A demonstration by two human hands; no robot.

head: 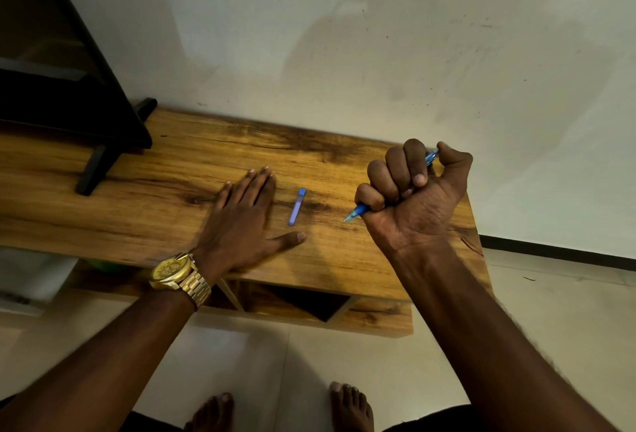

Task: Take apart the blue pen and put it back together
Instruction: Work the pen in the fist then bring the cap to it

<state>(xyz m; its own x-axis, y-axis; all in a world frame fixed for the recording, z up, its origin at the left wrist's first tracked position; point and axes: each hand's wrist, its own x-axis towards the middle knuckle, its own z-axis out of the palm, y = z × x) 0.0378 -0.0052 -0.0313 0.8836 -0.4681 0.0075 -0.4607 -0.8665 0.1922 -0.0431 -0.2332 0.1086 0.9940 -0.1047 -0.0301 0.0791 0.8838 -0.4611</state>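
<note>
Feet [351, 407], bare, stand on a pale tiled floor [344, 356] at the bottom edge of a head-worn camera's downward view. Two bare forearms reach up from there to a low wooden table [165, 211] with open shelf compartments under its near edge. On the left wrist sits a gold watch [175, 273] with a metal link band. Beyond it, the left hand [241, 218] lies flat and open on the tabletop, palm down, fingers together and pointing away, thumb stretched out to the right, holding nothing. Just beside that thumb and the fingers, but apart from both, a small blue cap [297, 207] lies on the wood, roughly lengthwise away from the viewer. To its right, the right hand [416, 194] is raised above the table, curled into a fist around the pen [359, 211]. The pen's blue tip end pokes out of the lower left of the fist, pointing down and left toward the cap; its clear blue back end shows at the top of the fist, between the thumb and first finger. Farther back on the left, a dark stand [103, 153] with a slanted foot rests on the table. Behind everything rises a pale wall [378, 36] with scattered small dark marks.
</note>
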